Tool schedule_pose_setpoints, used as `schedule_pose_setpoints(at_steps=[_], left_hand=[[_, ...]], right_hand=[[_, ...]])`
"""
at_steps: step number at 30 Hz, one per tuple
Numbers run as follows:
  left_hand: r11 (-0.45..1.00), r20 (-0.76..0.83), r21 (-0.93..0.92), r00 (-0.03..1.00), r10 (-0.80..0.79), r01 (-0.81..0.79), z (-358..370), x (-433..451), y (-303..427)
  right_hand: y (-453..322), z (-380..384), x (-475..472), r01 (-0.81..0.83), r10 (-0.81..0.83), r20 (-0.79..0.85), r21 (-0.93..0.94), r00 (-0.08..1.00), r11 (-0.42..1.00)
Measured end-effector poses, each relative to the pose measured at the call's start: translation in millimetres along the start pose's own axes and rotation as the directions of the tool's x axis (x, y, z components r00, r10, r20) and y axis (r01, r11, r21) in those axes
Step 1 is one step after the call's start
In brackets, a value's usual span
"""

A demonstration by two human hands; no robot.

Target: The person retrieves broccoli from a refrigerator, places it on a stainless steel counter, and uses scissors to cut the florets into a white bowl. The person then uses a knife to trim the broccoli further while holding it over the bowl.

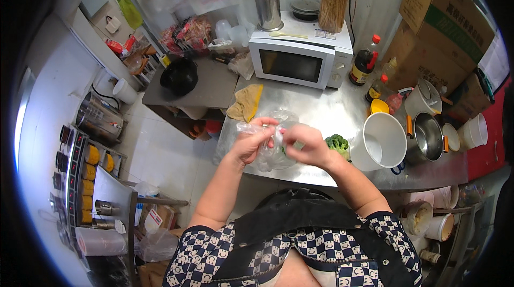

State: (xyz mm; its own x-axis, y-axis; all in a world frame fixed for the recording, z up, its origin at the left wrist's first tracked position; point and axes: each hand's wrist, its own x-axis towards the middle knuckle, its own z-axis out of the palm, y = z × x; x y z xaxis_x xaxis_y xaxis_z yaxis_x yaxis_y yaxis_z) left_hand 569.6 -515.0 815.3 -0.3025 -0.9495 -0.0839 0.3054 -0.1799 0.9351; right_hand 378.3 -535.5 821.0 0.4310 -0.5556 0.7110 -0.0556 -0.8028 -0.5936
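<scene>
Bunched plastic at the neck of a clear plastic bag [270,160] is gripped by my left hand [253,144]. Curled and blurred by motion, my right hand [307,144] has its fingertips at the same bunched plastic. The bag rests on the stainless steel table [311,172], and something green shows faintly through it, partly hidden by my hand. A broccoli floret [337,143] lies just right of my right hand, partly behind the wrist. Beyond my left hand is a tan and yellow cloth [245,102].
Right of the broccoli stand a white plastic bucket [379,142] and a steel pot [428,136] with orange handles. Blue-handled scissors [398,167] lie partly under the bucket. A microwave [297,60] stands behind, beside sauce bottles [363,64]. A black bowl [179,76] sits on the left-hand surface.
</scene>
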Motion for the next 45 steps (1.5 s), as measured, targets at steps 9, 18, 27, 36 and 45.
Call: schedule_pose_setpoints(at_steps=[9, 18, 27, 36, 45], left_hand=[[-0.334, 0.577, 0.805, 0.519, 0.63, -0.49, 23.0, 5.6, 6.5], [0.036, 0.29, 0.857, 0.537, 0.792, -0.515, -11.2, -9.2, -34.7], [0.856, -0.332, 0.345, 0.803, 0.494, -0.385, -43.3, -20.8, -62.9], [0.575, 0.209, 0.708, 0.899, 0.385, -0.411, -2.6, 25.8, -64.9], [0.769, 0.086, 0.639, 0.996, -0.03, -0.032, -8.4, -7.7, -40.1]], right_hand=[[47.8, -5.8, 31.2, -0.835, 0.667, 0.502, 0.321, 0.55, 0.447], [112.8, -10.3, -5.6, -0.65, 0.618, -0.251, -0.062, 0.745, 0.758], [91.0, -13.3, -14.8, -0.354, 0.335, -0.285, -0.017, 0.898, 0.935], [1.7, 15.2, 16.2, 0.117, 0.004, 0.244, -0.479, 0.97, 0.87], [24.7, -13.3, -45.1, -0.641, 0.639, -0.068, -0.135, 0.766, 0.755]])
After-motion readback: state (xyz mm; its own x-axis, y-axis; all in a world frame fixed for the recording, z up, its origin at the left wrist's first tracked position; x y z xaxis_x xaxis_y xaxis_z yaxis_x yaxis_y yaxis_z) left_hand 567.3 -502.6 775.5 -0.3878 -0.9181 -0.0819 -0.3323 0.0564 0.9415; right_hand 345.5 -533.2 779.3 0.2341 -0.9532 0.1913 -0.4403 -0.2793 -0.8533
